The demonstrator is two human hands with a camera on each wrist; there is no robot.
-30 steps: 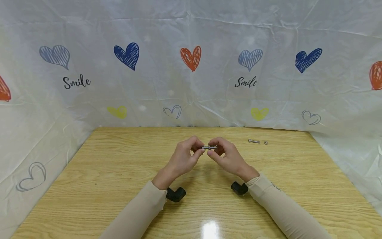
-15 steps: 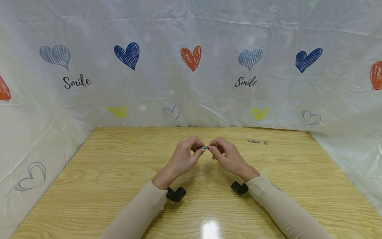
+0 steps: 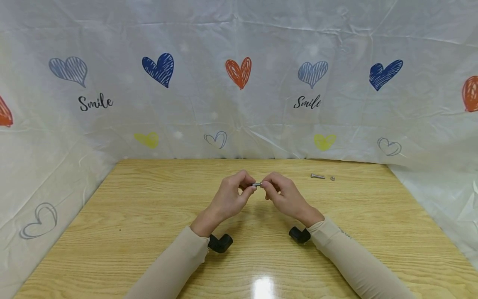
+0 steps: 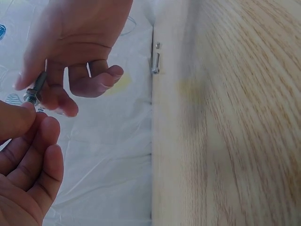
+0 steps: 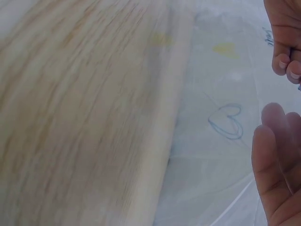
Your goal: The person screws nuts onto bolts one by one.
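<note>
While the left hand (image 3: 232, 195) pinches one end, the bolt (image 3: 257, 184) points right

The right hand (image 3: 284, 195), just as near, pinches the nut (image 4: 32, 92) around it. Held above the desk (image 3: 168, 182), the bolt's long axis roughly parallels the far edge.

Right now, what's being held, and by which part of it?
A metal bolt: the left hand pinches one end, the right hand the nut around its shank.
</note>
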